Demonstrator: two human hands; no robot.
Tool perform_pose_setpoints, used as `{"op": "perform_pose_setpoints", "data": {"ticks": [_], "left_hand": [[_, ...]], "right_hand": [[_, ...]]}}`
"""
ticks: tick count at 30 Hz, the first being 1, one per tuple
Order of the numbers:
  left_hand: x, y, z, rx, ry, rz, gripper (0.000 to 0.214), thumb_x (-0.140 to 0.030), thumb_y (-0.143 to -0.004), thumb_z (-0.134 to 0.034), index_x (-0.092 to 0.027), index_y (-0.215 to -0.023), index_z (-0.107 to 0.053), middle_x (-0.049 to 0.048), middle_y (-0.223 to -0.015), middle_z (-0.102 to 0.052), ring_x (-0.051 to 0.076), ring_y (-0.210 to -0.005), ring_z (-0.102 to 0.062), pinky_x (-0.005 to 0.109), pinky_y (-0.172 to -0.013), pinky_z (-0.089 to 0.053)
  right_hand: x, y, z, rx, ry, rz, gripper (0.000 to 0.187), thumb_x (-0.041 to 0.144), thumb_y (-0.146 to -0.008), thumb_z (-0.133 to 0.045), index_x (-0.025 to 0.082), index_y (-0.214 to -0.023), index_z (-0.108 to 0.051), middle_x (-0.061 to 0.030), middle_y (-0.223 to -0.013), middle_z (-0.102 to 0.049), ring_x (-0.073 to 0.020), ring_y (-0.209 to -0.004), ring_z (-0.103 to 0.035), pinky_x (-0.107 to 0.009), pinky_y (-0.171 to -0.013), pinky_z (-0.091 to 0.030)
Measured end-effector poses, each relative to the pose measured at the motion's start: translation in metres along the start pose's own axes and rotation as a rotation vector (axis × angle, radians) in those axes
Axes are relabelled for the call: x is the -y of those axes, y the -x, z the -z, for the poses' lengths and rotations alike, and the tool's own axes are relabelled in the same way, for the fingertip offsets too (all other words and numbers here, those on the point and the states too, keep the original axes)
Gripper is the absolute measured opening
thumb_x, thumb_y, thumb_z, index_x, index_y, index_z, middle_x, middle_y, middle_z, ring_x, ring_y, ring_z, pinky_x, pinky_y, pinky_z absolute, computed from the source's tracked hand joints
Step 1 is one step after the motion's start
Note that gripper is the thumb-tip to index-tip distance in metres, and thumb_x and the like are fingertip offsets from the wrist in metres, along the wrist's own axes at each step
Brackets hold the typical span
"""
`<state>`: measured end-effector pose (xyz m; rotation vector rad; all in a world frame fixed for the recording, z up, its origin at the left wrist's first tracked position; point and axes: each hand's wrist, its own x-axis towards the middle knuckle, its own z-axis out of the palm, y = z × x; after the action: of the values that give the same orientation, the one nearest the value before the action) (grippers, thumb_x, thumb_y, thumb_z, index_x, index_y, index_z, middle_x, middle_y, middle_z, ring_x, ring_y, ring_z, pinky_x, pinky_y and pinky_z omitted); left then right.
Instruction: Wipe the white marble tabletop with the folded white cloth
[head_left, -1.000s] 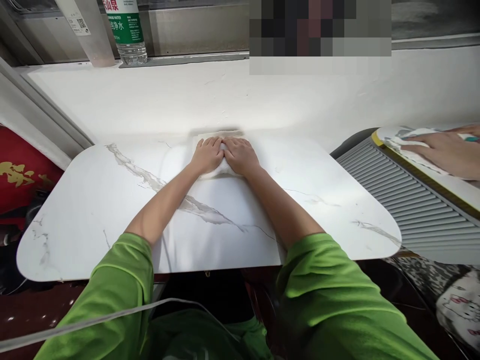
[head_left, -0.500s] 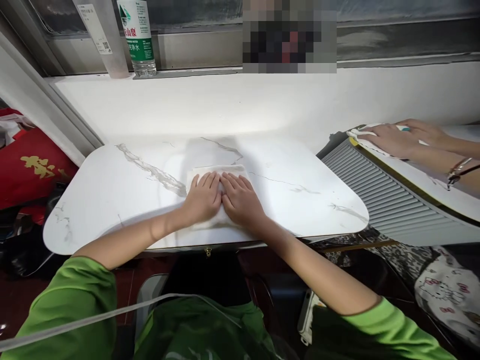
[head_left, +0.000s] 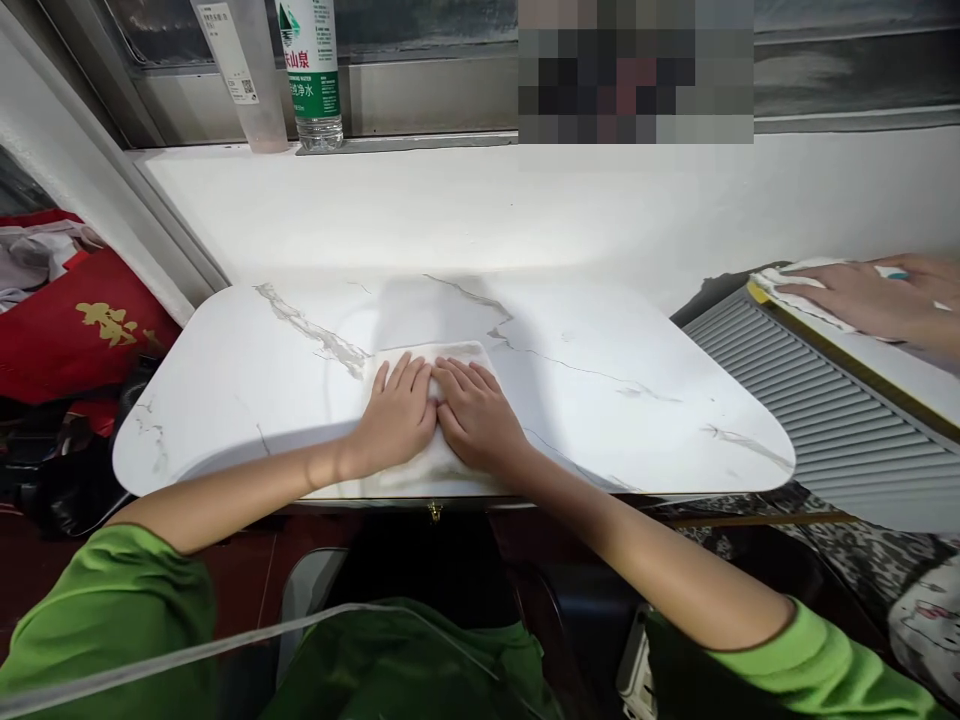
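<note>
A folded white cloth (head_left: pixel 441 465) lies on the white marble-patterned tabletop (head_left: pixel 600 430), close to its near edge. My left hand (head_left: pixel 397 415) is spread flat on the cloth's left part, fingers pointing away from me. Beside it, my right hand (head_left: pixel 478 415) presses flat on the right part, its thumb side touching the left hand. Both hands are open, palms down, and cover the middle of the cloth. A strip of cloth shows beyond the fingertips.
A clear bottle (head_left: pixel 251 90) and a green-labelled water bottle (head_left: pixel 315 95) stand on the window ledge. At right, another person's hands (head_left: pixel 862 295) rest on a white cloth on a second table with a ribbed grey side (head_left: pixel 840 400). A red bag (head_left: pixel 82 320) sits at left.
Both hands and the cloth have slid a little toward me and to the left across the tabletop. The camera view has turned slightly left.
</note>
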<state>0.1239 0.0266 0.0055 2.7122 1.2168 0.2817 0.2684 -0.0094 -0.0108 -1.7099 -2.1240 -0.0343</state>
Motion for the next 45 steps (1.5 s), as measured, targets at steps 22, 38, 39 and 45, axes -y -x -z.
{"op": "perform_pose_setpoints", "data": {"ticks": [22,38,39,45], "left_hand": [[0.121,-0.179,0.004,-0.045,-0.071,0.074,0.049,-0.02,-0.102,-0.027,-0.01,-0.148,-0.041,0.0118,-0.157,-0.039,0.021,-0.146,-0.034,0.042,-0.121,-0.022],[0.092,-0.086,0.003,-0.029,-0.085,0.022,0.051,-0.023,-0.1,-0.031,-0.012,-0.15,-0.038,0.0127,-0.159,-0.036,0.024,-0.149,-0.029,0.046,-0.123,-0.018],[0.089,-0.074,0.003,-0.03,-0.085,0.019,0.051,-0.024,-0.1,-0.031,-0.012,-0.149,-0.039,0.0131,-0.158,-0.036,0.024,-0.149,-0.029,0.046,-0.123,-0.018],[0.068,0.007,0.012,-0.055,-0.112,-0.003,0.053,-0.027,-0.102,-0.025,-0.006,-0.149,-0.036,0.0159,-0.158,-0.036,0.026,-0.148,-0.029,0.048,-0.123,-0.017]], "right_hand": [[-0.063,-0.197,-0.064,-0.063,-0.021,-0.101,0.05,0.016,-0.093,-0.028,0.007,-0.131,-0.059,-0.0171,-0.14,-0.058,-0.0274,-0.132,-0.049,-0.046,-0.113,-0.031],[-0.011,-0.111,-0.04,-0.01,0.012,-0.064,0.054,0.019,-0.093,-0.03,0.0,-0.139,-0.051,-0.0195,-0.147,-0.051,-0.0284,-0.138,-0.044,-0.046,-0.118,-0.026],[-0.004,-0.102,-0.039,-0.007,0.009,-0.06,0.054,0.019,-0.093,-0.03,0.0,-0.14,-0.05,-0.0197,-0.147,-0.051,-0.0287,-0.139,-0.043,-0.046,-0.118,-0.026],[0.04,-0.046,-0.034,-0.034,-0.01,0.031,0.055,0.021,-0.093,-0.03,0.001,-0.14,-0.05,-0.0201,-0.147,-0.05,-0.031,-0.138,-0.043,-0.051,-0.118,-0.026]]}}
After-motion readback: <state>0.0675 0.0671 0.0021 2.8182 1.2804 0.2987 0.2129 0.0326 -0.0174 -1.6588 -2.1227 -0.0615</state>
